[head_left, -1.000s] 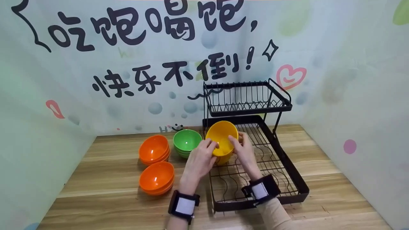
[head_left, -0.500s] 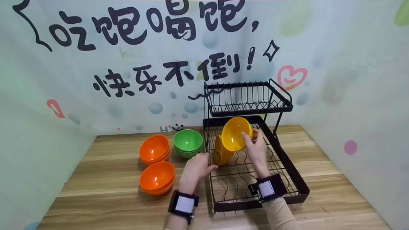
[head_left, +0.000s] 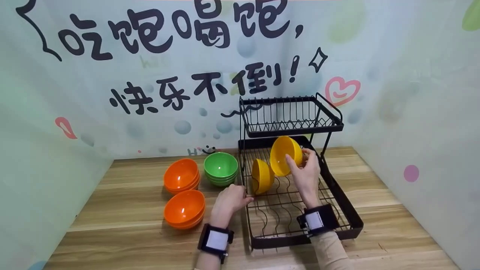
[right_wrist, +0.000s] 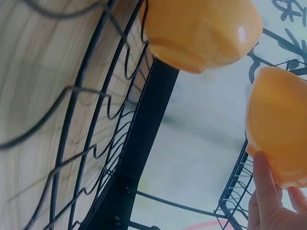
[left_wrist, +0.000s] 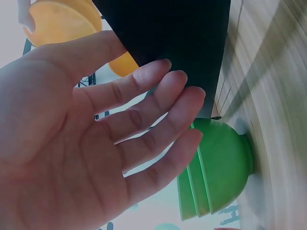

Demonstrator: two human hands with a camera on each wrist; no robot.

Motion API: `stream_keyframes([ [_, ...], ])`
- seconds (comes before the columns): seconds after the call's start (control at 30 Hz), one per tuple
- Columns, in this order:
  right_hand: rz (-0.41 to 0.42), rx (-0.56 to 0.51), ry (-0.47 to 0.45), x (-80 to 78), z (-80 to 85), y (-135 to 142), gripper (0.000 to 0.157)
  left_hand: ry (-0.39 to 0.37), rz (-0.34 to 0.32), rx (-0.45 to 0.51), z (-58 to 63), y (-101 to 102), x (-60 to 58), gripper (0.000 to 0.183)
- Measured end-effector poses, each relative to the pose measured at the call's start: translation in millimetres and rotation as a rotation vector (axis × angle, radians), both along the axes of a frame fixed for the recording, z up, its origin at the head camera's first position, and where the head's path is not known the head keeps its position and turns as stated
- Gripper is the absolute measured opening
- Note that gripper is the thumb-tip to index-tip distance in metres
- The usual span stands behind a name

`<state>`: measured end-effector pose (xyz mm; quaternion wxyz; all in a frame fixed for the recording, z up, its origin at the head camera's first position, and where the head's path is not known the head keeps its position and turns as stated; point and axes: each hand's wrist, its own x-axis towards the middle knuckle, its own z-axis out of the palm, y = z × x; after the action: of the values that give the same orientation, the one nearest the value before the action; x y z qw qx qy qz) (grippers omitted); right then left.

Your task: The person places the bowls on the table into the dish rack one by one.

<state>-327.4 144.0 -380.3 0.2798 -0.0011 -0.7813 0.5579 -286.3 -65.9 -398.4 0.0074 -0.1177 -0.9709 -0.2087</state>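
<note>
My right hand (head_left: 307, 176) grips a yellow bowl (head_left: 283, 155) by its right side, thumb near the inside and fingers behind. The bowl is tilted and held above the lower tier of a black dish rack (head_left: 347, 210). Another yellow bowl (head_left: 264, 178) stands on edge in the wires at the rack's left side. My left hand (head_left: 230, 198) is at the rack's left edge; in the left wrist view its fingers (left_wrist: 148, 115) are nearly straight, against the black side wall (left_wrist: 182, 43), and hold nothing. Just behind that hand is a stack of green bowls (head_left: 221, 168).
Two stacks of orange bowls, a rear stack (head_left: 181, 175) and a front stack (head_left: 185, 209), stand on the wooden table (head_left: 123, 225) at left. The rack's upper tier (head_left: 292, 116) overhangs the back of the lower one. A printed backdrop (head_left: 150, 75) rises behind.
The two yellow bowls were nested; my right hand has lifted one off and carried it right, turning it. My left hand has left the bowls and drawn back to the rack's edge.
</note>
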Motion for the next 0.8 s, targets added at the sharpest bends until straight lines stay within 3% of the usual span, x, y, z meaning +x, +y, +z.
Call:
stream_keyframes([
  [0.33,-0.047,0.095,0.0,-2.5,-2.4,4.2,0.057,0.015,-0.002,0.004,-1.3,-0.1,-0.3,0.027],
  [0.8,-0.071,0.345,-0.11,-6.1,-8.2,4.3,0.067,0.017,-0.004,0.005,-1.7,-0.3,-0.3,0.029],
])
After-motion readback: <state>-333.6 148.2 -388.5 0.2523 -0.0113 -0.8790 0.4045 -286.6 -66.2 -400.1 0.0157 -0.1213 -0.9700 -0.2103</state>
